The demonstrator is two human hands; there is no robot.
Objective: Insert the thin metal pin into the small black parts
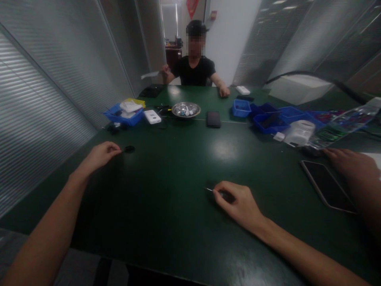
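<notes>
My left hand [101,155] is over the left part of the green table [166,174], its thumb and fingers pinched together. Right at its fingertips is a small black oval object [129,149]; whether the fingers grip its edge I cannot tell. Nearer to me, my right hand [239,203] is closed around a thin metal tool [209,189]. Its slim shiny tip sticks out to the left past the thumb and forefinger, and the rest is mostly hidden in the hand.
Across the table sits a person [193,69] in black. Another person's hand [354,163] rests at right, by a phone [327,186] and a plastic bottle [342,125]. Farther back are a metal dish [178,115], a black square pad [213,119], a white power bank [152,116] and blue bins [241,108].
</notes>
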